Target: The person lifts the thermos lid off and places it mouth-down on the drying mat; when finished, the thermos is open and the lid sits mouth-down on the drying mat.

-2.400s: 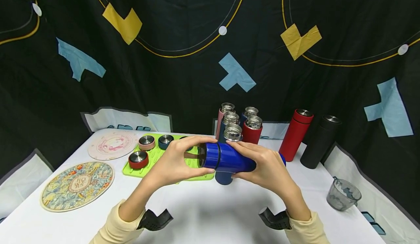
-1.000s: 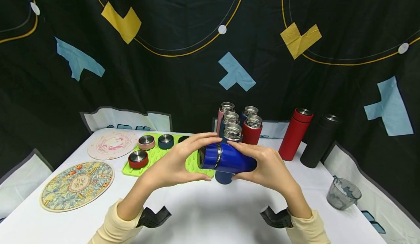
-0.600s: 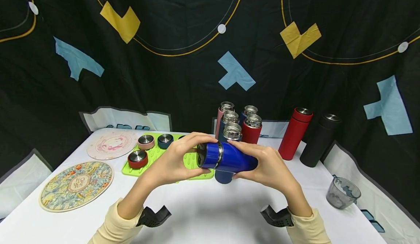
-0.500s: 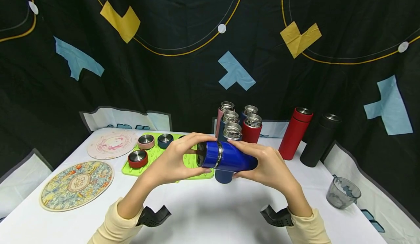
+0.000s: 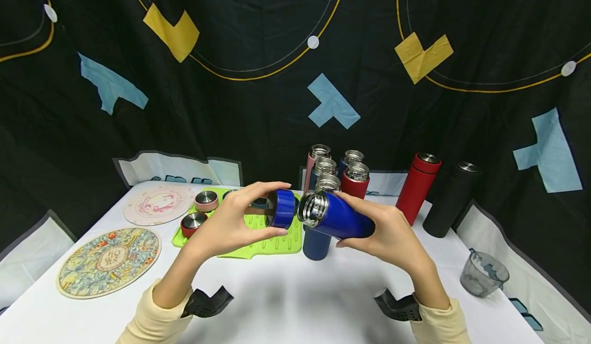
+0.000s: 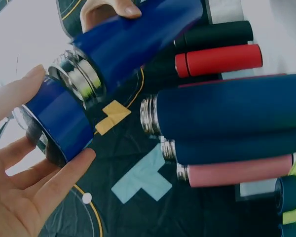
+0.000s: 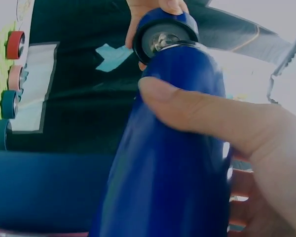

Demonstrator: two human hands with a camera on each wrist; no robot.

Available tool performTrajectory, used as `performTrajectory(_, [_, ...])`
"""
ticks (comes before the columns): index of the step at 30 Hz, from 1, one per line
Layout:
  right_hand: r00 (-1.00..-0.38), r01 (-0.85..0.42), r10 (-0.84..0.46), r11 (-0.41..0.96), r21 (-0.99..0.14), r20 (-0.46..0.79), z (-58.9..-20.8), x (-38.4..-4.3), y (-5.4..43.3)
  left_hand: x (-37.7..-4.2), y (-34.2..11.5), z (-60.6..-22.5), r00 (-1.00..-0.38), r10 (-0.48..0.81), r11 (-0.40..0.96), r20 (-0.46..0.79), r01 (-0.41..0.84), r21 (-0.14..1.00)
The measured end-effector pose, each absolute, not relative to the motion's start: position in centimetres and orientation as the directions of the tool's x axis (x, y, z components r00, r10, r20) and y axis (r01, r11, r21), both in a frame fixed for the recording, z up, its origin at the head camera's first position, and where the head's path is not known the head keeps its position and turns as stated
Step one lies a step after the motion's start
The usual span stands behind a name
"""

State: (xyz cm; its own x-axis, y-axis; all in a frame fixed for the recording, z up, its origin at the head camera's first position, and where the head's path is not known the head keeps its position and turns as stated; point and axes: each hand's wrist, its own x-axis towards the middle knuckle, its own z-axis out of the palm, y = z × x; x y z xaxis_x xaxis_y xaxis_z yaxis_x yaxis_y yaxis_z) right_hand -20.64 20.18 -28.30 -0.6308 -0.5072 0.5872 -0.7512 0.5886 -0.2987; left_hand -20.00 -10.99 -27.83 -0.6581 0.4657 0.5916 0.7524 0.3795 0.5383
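Observation:
Between the fingers and thumb of my left hand is a blue flask lid, its dark top facing left. My right hand grips the blue flask body, tilted with its bare steel mouth toward the lid. Lid and body are apart in the head view, a small gap between them, both above the table. In the left wrist view the lid sits just below the threaded steel neck. The right wrist view shows the thumb lying across the flask body.
Several lidless flasks, one a red flask, stand behind the hands. A green mat bears loose lids, including a pink lid. At right are a capped red flask, a black flask and a clear cup. Round mats lie left.
The blue lid has come off the flask body. My left hand has moved left with the lid; my right hand has shifted slightly right with the body, its steel mouth now showing.

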Motion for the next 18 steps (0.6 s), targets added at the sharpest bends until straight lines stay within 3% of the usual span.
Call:
performTrajectory(6, [-0.635,-0.747,-0.432,0.554,-0.368,0.64,-29.3,-20.9,21.7,-20.4,-12.8,-28.1,-0.695,0.447,0.441,0.563,0.719,0.537])
performTrajectory(15, [-0.537,-0.797,-0.36,0.513,-0.319,0.763,-31.8,-21.6,22.7,-21.6,-15.4,-30.0,-0.76,0.407,0.531,0.507,0.648,0.546])
performTrajectory(18, [-0.536,-0.795,-0.319,0.502,-0.34,0.782,-32.6,-22.0,22.8,-22.2,-16.2,-30.8,-0.77,0.399,0.569,0.499,0.634,0.524])
